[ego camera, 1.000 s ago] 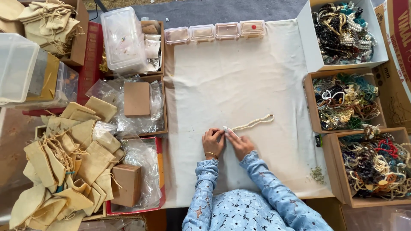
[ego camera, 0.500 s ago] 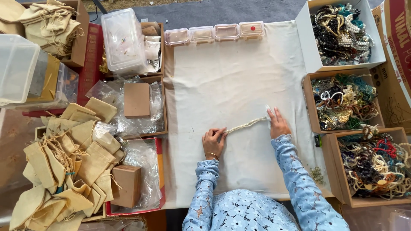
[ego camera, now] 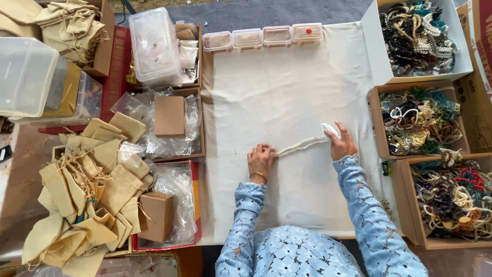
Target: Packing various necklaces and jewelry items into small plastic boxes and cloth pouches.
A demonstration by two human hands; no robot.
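Observation:
A cream beaded strand [ego camera: 302, 145] lies stretched across a white cloth [ego camera: 287, 92]. My left hand [ego camera: 261, 158] pinches its left end, fingers closed on it. My right hand [ego camera: 342, 143] holds the strand's right end together with a small white bundle at the fingertips. Both of my arms wear pale blue patterned sleeves.
Boxes full of mixed bead necklaces [ego camera: 417, 33] [ego camera: 423, 120] [ego camera: 453, 192] line the right side. Several small clear plastic cases [ego camera: 261, 37] sit along the cloth's far edge. At the left lie tan drawstring pouches [ego camera: 87, 195], brown cardboard boxes [ego camera: 169, 115] and clear plastic tubs [ego camera: 154, 46].
My right hand slid to the right, away from my left hand, drawing the strand out straight along the cloth. My left hand stayed in place on its end.

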